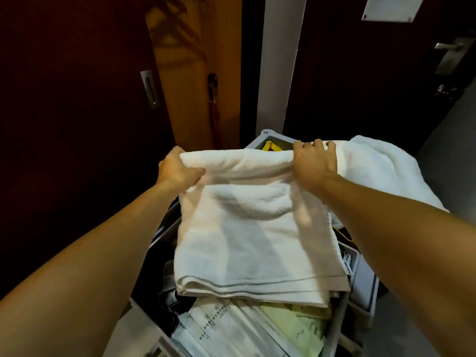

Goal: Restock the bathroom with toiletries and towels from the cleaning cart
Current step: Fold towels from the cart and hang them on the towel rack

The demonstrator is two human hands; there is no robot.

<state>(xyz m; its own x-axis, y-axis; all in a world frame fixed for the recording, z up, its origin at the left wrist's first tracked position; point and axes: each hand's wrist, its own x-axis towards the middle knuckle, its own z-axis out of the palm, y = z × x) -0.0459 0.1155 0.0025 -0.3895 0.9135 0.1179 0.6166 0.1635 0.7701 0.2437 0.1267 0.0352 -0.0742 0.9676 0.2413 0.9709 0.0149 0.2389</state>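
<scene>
Two bare forearms run in from the lower corners of the frame to a folded white towel (252, 222) at centre. Below it, at the bottom edge, lie paper sachets (221, 328) printed with small emblems and characters too blurred to read, beside pale green packets (296, 328). All of these fill the grey cleaning cart (363, 284), whose tray also holds dark bottles at lower left and something yellow (269, 145) at its far end. The towel rests on top of these supplies. The left hand (177, 168) pinches the towel's far left corner, thumb on top and fingers curled beneath. The right hand (314, 163) grips the far right corner, fingers curled over the fold. A second white towel (381, 168) lies heaped at centre right. An umbrella (213, 104) leans against the wooden panel at upper centre.
</scene>
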